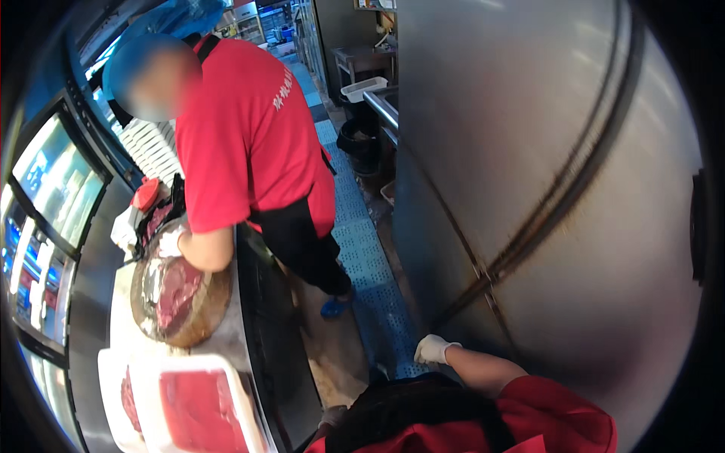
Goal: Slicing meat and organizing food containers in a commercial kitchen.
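Observation:
My right hand [435, 349], in a white glove, hangs beside my black apron [413, 402], near a large stainless steel door or panel [544, 170]. Its fingers look curled, and their inner side is turned away. Only a small blurred part of my left hand [333, 416] shows at the bottom, beside the counter's front; the apron hides the rest. To the left, a white tub [241, 385] of red meat [195, 407] stands on the counter [229, 334]. Behind it, a large cut of raw meat [178, 291] lies on a round wooden chopping block [212, 311].
A co-worker [255, 130] in a red shirt leans over the block, one gloved hand [171, 240] at the meat. A second white tub [110, 385] sits further left. Blue perforated mats [368, 249] run along the aisle. A black-lined bin [359, 147] stands near a metal sink edge [382, 110].

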A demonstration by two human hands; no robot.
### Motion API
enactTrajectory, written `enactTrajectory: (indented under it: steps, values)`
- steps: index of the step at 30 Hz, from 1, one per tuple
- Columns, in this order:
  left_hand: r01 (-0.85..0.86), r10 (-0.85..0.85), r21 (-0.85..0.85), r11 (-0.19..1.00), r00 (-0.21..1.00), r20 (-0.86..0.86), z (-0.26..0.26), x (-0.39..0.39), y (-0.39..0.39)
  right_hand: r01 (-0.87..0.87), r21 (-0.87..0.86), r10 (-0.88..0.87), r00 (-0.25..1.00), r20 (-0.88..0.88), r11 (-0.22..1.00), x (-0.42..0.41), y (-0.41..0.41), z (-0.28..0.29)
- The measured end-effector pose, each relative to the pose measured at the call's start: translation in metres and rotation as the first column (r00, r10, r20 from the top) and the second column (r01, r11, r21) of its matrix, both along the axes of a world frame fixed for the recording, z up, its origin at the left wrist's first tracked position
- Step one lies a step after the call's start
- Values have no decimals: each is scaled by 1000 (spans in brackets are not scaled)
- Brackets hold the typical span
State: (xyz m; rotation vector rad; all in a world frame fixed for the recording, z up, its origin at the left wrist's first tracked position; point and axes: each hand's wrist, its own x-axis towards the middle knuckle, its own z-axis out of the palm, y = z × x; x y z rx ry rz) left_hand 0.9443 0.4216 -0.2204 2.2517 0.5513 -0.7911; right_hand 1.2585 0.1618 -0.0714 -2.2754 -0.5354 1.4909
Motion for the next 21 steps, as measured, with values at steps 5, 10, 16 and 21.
enactTrajectory:
  steps: [5, 10, 16, 21]
  values:
    - [-159, 173, -174, 972, 982, 70, 32, 125, 55, 8, 18, -12, 983, 181, 1000, 111, 64, -10]
    - [-153, 153, 8, 988, 988, -3, 15, 195, 100, -123, -153, 169, 926, 339, 981, 251, 159, -99]
    - [181, -158, 153, 972, 976, -151, -44, 227, 169, -670, -236, 700, 599, 390, 704, 437, 295, -87]
    - [100, -99, 55, 993, 995, -34, -29, 348, 209, -348, -116, 366, 901, 235, 931, 565, 361, -2]
